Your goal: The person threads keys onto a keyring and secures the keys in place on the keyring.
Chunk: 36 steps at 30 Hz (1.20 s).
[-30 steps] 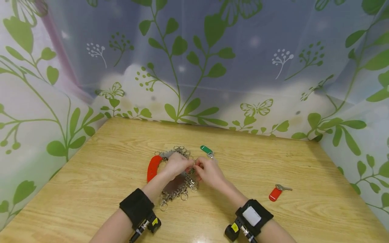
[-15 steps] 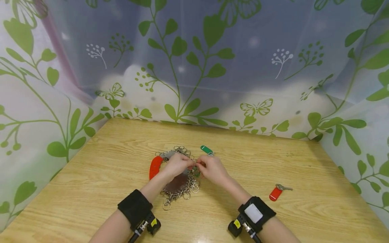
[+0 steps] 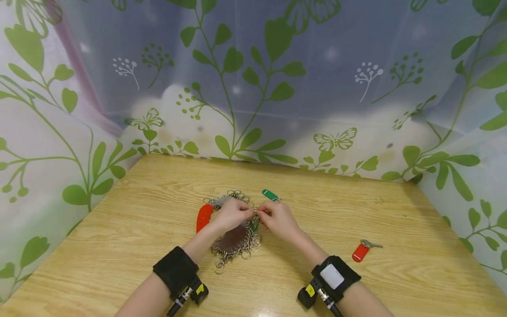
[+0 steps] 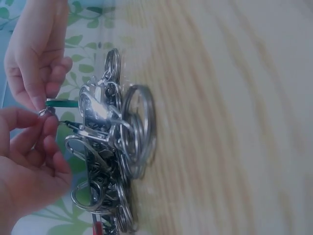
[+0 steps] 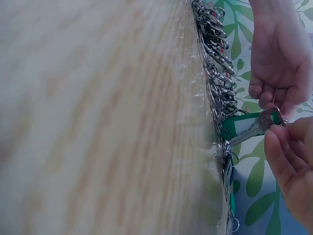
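A bundle of metal rings and clasps (image 3: 253, 240) fringes a flat ring-shaped holder with a red grip section (image 3: 203, 216), lying on the table. My left hand (image 3: 233, 214) reaches over the holder, thumb and fingertips pinching a small metal key ring (image 4: 45, 111). Facing it, my right hand (image 3: 277, 218) pinches at the same ring, the two sets of fingertips nearly meeting. From there hang a green key tag (image 5: 239, 125) and a silver key (image 5: 252, 131), close to the bundle's right edge. Fingers hide part of the ring.
Behind my right hand lies another green key tag (image 3: 270, 195), its metal end partly covered. A red key tag (image 3: 360, 252) with a key (image 3: 371, 244) rests farther right on the wooden table (image 3: 317, 193). A leaf-patterned cloth (image 3: 245, 110) encloses the table's back and sides.
My right hand has shifted slightly right and up, and the green tag now shows below the fingertips. The holder with its red section has slid slightly right.
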### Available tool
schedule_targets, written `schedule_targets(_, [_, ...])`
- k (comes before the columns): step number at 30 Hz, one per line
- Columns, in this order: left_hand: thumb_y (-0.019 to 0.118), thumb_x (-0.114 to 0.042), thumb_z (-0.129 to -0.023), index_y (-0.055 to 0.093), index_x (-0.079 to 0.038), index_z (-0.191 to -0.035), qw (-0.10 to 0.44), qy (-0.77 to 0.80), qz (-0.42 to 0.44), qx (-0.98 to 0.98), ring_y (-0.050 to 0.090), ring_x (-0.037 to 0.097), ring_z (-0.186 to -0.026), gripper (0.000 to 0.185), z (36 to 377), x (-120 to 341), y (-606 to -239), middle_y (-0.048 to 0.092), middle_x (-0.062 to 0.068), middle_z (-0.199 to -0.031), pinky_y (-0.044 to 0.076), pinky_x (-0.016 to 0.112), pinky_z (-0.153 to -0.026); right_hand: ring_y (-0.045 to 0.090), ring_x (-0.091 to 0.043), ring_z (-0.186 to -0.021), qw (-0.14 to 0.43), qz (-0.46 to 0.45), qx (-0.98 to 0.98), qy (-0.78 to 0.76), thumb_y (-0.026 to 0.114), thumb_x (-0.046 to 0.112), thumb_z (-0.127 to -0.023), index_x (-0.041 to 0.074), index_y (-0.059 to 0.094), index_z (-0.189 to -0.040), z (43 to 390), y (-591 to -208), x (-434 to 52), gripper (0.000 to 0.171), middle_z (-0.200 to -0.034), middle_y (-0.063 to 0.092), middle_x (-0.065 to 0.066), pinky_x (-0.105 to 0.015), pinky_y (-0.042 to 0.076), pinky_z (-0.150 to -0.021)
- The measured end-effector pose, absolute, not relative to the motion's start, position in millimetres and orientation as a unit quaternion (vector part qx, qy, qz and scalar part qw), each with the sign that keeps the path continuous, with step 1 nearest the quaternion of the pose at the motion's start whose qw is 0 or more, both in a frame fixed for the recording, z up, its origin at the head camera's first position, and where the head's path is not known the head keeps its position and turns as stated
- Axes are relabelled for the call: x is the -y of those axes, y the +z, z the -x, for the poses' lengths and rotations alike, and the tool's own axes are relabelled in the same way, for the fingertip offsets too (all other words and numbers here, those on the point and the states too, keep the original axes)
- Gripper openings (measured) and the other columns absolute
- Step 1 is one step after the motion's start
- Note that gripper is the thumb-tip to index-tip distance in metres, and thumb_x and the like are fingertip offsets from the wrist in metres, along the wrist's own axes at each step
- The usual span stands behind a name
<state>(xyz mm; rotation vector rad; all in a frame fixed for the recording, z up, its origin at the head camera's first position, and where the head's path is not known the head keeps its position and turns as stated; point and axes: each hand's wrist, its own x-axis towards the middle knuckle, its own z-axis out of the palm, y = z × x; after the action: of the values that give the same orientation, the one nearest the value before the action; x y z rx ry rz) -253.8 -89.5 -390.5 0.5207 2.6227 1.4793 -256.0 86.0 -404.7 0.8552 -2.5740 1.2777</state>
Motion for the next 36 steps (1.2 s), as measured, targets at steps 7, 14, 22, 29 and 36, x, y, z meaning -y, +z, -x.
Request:
schedule_targets(7, [0.061,-0.007,-0.086,0.072,-0.001,-0.099,0.032,0.44,-0.207,-0.873,0.056,0.02,-0.081,0.018,254.5,90.6,-392.1,0.063,0.013,-0.099,0.044,0.034,-0.076,0.049,-0.009,-0.044,0.047,-0.28,0.857,0.429,0.059,0.003,-0.088,0.003,0.066,-0.085,255.5,-398.9,-88.6,0.008,-0.059,0.058,-0.001,-0.024,0.04,-0.041])
schedule_targets(14, [0.062,-0.005,-0.085,0.074,-0.006,-0.091,0.009,0.397,-0.226,-0.89,0.061,0.02,-0.088,0.014,253.1,86.5,-391.8,0.068,0.006,-0.094,0.048,0.033,-0.076,0.051,-0.016,-0.042,-0.014,-0.249,0.86,0.445,0.058,0.003,-0.089,0.0,0.067,-0.086,256.1,-391.4,-89.9,0.01,-0.061,0.06,-0.013,-0.025,0.042,-0.042])
schedule_targets(22, [0.06,0.004,-0.079,0.075,-0.005,-0.083,-0.058,0.302,-0.273,-0.911,0.057,0.012,-0.072,0.018,252.0,79.1,-390.5,0.068,0.004,-0.08,0.046,0.027,-0.067,0.05,-0.014,-0.039,-0.032,-0.198,0.868,0.454,0.057,0.003,-0.087,0.0,0.065,-0.08,253.2,-387.6,-86.4,0.011,-0.054,0.057,-0.007,-0.027,0.044,-0.041])
schedule_targets(29, [0.061,0.004,-0.077,0.074,-0.003,-0.085,-0.073,0.289,-0.263,-0.918,0.05,0.01,-0.066,0.018,248.8,76.8,-389.1,0.065,0.005,-0.077,0.042,0.025,-0.062,0.052,-0.012,-0.041,-0.035,-0.153,0.852,0.499,0.058,0.001,-0.087,-0.002,0.061,-0.08,252.4,-387.6,-83.2,0.008,-0.056,0.057,-0.007,-0.03,0.048,-0.042])
schedule_targets(36, [0.063,-0.002,-0.081,0.065,-0.004,-0.081,-0.048,0.371,-0.223,-0.9,0.054,0.011,-0.063,0.003,249.5,80.6,-390.2,0.062,0.002,-0.075,0.045,0.026,-0.058,0.052,-0.012,-0.041,-0.039,-0.143,0.847,0.51,0.059,0.0,-0.085,-0.003,0.06,-0.08,253.4,-386.9,-83.0,0.006,-0.056,0.057,-0.007,-0.029,0.048,-0.042])
